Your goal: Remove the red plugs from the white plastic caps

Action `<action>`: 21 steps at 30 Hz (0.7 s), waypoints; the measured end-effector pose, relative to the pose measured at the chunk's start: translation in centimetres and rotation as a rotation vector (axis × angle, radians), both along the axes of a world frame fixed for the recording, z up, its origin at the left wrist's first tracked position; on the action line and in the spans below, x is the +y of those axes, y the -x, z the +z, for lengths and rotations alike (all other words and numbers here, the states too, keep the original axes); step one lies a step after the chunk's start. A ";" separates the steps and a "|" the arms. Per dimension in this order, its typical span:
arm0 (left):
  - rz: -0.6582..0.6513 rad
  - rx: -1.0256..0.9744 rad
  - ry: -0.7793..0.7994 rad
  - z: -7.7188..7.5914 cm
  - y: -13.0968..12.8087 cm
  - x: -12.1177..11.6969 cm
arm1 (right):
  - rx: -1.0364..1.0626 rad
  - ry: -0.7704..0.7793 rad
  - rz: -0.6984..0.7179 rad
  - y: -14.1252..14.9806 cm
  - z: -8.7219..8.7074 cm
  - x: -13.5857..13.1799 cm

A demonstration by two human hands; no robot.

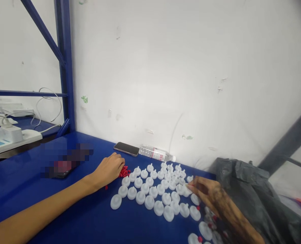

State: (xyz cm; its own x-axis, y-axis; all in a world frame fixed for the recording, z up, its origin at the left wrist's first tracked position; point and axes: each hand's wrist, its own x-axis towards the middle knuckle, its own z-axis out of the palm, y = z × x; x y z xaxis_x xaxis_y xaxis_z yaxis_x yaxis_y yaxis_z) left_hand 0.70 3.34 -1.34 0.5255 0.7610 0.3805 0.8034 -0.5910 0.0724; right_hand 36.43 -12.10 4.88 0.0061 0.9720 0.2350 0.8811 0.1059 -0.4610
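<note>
My left hand [109,170] rests on the blue table [64,217], fingers curled over a small pile of red pieces [124,171]; what they hold is hidden. My right hand [208,193] reaches from the lower right, fingertips pinched at a white round cap [186,190] on the right side of a spread of several white caps [152,191], each with a small nub on top. A few caps near the bottom right [199,239] carry red pieces.
A dark phone [126,148] and a lying water bottle [156,153] sit against the white wall. A black plastic bag [249,189] bulges at the right. A blurred object lies at the left. Power strips and cables [10,134] sit beyond the blue frame post [65,67].
</note>
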 end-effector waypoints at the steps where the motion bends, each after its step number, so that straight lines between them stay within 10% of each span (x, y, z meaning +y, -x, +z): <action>1: -0.007 -0.017 -0.022 0.1 0.0 -0.2 | 0.020 -0.018 -0.001 -0.3 -0.2 0.2; 7: -0.079 -0.123 -0.136 0.6 -0.7 -1.2 | 0.215 -0.189 0.078 1.1 -1.7 1.5; 13: -0.225 -0.186 -0.192 1.1 -1.5 -2.9 | 0.141 -0.344 0.169 9.3 -0.4 2.3; 21: -0.653 -0.217 -0.206 0.3 -1.7 -5.2 | 0.385 -0.014 0.357 14.2 -2.0 3.0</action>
